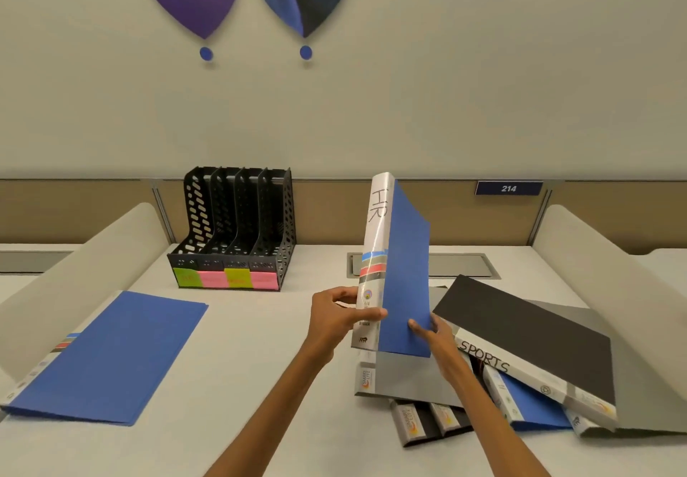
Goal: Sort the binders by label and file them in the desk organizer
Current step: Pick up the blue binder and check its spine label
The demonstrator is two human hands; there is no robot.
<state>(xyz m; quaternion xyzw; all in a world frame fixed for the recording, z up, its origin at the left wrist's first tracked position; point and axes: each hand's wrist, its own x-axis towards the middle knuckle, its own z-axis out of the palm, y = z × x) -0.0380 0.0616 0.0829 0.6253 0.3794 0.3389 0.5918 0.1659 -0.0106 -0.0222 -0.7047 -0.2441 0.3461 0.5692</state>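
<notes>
At the back of the desk [260, 328], left of centre, your black desk organizer [233, 229] stands against the partition with four upright slots, all of them without a binder. Along its front base sit sticky labels, alternating green and pink [226, 278]; their writing is too small to read.

You hold a blue binder [397, 272] upright above the desk, right of the organizer and well apart from it. Its white spine faces you with "HR" handwritten near the top and blue, grey and red stripes lower down. Your left hand [336, 318] grips the spine near its lower end, thumb across the front. Your right hand [433, 333] pinches the blue cover's lower edge.

Below and to the right lies a loose pile of binders [502, 383], grey, black and blue, overlapping at angles; a black-covered one [528, 335] on top shows "SPORTS" on its spine. Another blue binder [107, 357] lies flat at the left, apart from the rest.
</notes>
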